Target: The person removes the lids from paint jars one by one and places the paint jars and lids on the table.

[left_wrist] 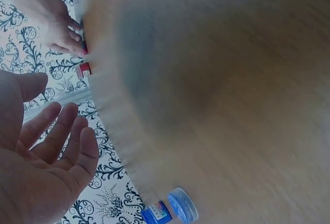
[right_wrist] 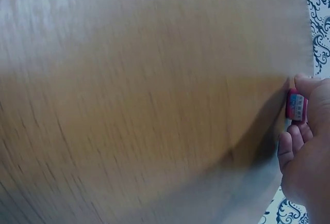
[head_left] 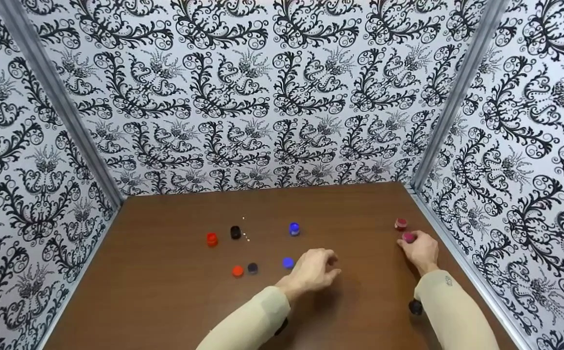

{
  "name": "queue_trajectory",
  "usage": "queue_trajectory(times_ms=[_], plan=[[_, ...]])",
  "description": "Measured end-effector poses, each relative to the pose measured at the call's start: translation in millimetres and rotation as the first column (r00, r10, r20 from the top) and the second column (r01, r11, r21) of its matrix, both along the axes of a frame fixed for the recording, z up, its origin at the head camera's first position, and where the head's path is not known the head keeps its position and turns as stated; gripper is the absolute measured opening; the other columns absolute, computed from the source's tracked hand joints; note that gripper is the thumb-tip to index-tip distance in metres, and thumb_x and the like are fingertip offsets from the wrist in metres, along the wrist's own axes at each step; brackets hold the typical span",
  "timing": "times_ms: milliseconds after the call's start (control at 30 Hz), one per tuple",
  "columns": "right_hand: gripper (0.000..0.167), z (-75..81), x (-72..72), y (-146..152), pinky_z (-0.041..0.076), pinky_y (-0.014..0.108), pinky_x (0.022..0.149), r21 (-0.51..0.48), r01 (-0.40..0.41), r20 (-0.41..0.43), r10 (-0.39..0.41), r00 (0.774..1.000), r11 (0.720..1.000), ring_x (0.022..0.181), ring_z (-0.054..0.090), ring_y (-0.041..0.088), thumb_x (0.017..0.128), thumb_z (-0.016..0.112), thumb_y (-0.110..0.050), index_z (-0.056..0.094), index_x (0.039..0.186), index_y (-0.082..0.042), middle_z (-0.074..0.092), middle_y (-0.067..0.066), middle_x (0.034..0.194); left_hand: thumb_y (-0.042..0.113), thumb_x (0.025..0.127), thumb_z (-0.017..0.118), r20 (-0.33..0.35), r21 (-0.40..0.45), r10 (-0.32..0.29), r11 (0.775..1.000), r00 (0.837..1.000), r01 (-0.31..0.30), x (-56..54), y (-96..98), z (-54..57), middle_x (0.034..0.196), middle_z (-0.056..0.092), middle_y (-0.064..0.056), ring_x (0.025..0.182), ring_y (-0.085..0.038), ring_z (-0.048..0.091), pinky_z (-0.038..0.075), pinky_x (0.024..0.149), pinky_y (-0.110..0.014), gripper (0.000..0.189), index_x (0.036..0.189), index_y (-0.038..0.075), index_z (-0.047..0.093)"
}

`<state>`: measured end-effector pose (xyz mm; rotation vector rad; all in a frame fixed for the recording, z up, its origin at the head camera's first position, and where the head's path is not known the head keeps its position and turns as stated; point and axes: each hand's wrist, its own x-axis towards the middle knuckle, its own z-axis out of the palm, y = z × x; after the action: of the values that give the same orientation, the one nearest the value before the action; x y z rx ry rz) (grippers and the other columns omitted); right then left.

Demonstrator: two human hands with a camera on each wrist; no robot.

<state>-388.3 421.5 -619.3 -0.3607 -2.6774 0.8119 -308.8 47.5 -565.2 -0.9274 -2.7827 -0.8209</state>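
Note:
My right hand [head_left: 420, 250] pinches a small pink lid [head_left: 408, 237] low over the table's right side. Just beyond it stands a dark red paint jar [head_left: 401, 224]. Between that thumb and the fingers, the right wrist view shows a pink piece with a printed label [right_wrist: 296, 106]. My left hand [head_left: 312, 270] hovers over the middle of the table with relaxed, slightly bent fingers and nothing in them. Beside it lies a blue lid [head_left: 288, 263], and farther back is an uncapped blue paint jar [head_left: 294, 229].
To the left stand a red jar [head_left: 212, 239] and a black jar [head_left: 235, 232], with a red lid [head_left: 237, 271] and a black lid [head_left: 252, 268] nearer me. Small white specks dot the brown table [head_left: 165, 291]. Patterned walls [head_left: 272, 97] enclose its back and sides.

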Motion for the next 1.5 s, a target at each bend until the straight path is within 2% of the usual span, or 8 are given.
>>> queue_trajectory(times_ms=[167,367,567,767,1033,1200,1500], plan=[[0.047,-4.9,0.1,-2.9,0.054,0.068,0.103,-0.002,0.003,-0.050,-0.004,0.999,1.000,0.116,0.071,0.060,0.091,0.087,-0.024,0.076,0.121,0.010,0.079,0.035,0.120,0.028,0.103,0.079,-0.006,0.009,-0.006,1.000,1.000,0.006,-0.6,0.4,-3.4,0.114,0.084,-0.003,0.105,-0.016,0.078,0.064,0.091,-0.029,0.027,0.122,0.010,0.080],[0.052,-6.7,1.0,-0.1,0.053,0.069,0.108,-0.030,0.022,-0.012,-0.023,1.000,0.999,0.123,0.068,0.061,0.093,0.085,-0.028,0.075,0.128,0.009,0.076,0.035,0.128,0.028,0.103,0.079,-0.010,0.008,-0.001,1.000,1.000,0.001,-1.3,0.3,-4.5,0.115,0.083,-0.003,0.105,-0.016,0.077,0.064,0.092,-0.029,0.026,0.122,0.011,0.080],[0.051,-1.7,7.9,-0.5,0.052,0.069,0.108,-0.044,0.032,0.019,-0.031,0.999,0.999,0.124,0.068,0.060,0.095,0.085,-0.031,0.075,0.127,0.007,0.076,0.035,0.129,0.029,0.104,0.078,0.009,0.001,0.009,1.000,1.000,-0.009,-2.0,-1.0,-3.4,0.117,0.083,-0.002,0.107,-0.016,0.077,0.064,0.092,-0.029,0.026,0.125,0.013,0.080],[0.050,1.4,10.6,-0.7,0.052,0.068,0.109,-0.042,0.026,0.022,-0.026,0.999,0.999,0.124,0.069,0.059,0.096,0.084,-0.032,0.074,0.129,0.005,0.077,0.034,0.130,0.031,0.104,0.078,0.019,0.007,0.020,1.000,1.000,-0.020,-1.8,-1.3,2.8,0.117,0.083,-0.002,0.107,-0.016,0.076,0.064,0.093,-0.030,0.027,0.125,0.013,0.080],[0.051,5.6,12.6,-7.6,0.053,0.068,0.103,0.011,-0.024,-0.025,0.024,0.999,1.000,0.121,0.071,0.058,0.095,0.086,-0.034,0.075,0.128,0.004,0.079,0.031,0.127,0.031,0.104,0.079,0.030,0.030,0.010,0.999,0.999,-0.011,-6.4,1.8,9.5,0.118,0.083,-0.002,0.107,-0.014,0.076,0.064,0.092,-0.029,0.027,0.125,0.014,0.081],[0.051,12.1,16.8,-17.2,0.053,0.066,0.107,-0.031,-0.051,-0.021,0.050,0.999,0.998,0.123,0.073,0.054,0.095,0.087,-0.033,0.076,0.131,0.001,0.080,0.028,0.129,0.031,0.106,0.077,0.047,0.032,-0.001,0.999,0.999,-0.001,-9.2,5.9,17.6,0.123,0.082,-0.004,0.111,-0.018,0.077,0.064,0.095,-0.031,0.029,0.128,0.012,0.080],[0.045,24.5,22.5,-43.6,0.058,0.059,0.104,-0.096,-0.145,-0.066,0.139,0.988,0.985,0.111,0.081,0.043,0.094,0.092,-0.027,0.079,0.128,-0.001,0.085,0.024,0.118,0.029,0.105,0.078,0.058,0.161,0.011,0.987,0.998,-0.020,-14.4,10.4,32.8,0.118,0.083,-0.006,0.112,-0.028,0.079,0.064,0.096,-0.033,0.025,0.125,0.014,0.081]])
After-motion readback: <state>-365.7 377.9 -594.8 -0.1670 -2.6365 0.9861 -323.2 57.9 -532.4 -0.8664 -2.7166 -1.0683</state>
